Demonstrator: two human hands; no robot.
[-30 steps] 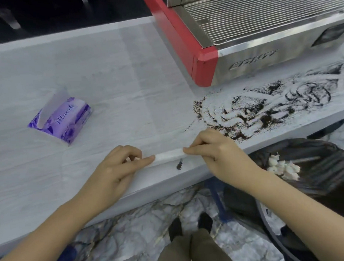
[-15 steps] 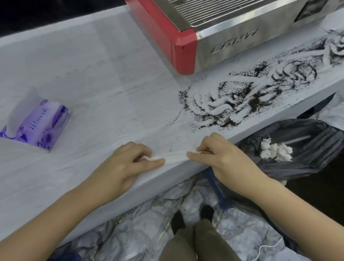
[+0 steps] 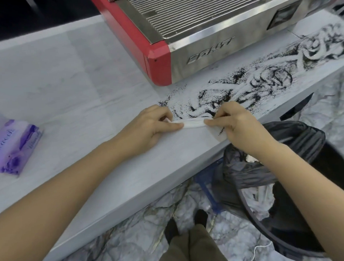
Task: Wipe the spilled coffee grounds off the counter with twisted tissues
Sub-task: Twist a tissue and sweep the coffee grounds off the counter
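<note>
Near the worktop's (image 3: pixel 88 98) front edge, we see the left hand (image 3: pixel 149 127) and right hand (image 3: pixel 235 124) each pinched shut on one end of a twisted tissue (image 3: pixel 193 123). Coffee grounds (image 3: pixel 243 88) lie just beyond, touching the tissue's far side.

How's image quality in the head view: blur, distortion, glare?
Head view: wide-angle bend curves the pale grey counter edge; the purple tissue pack at left is smeared; soft glare on the steel-and-red coffee machine; left hand, right hand and white twisted tissue fairly sharp.
</note>
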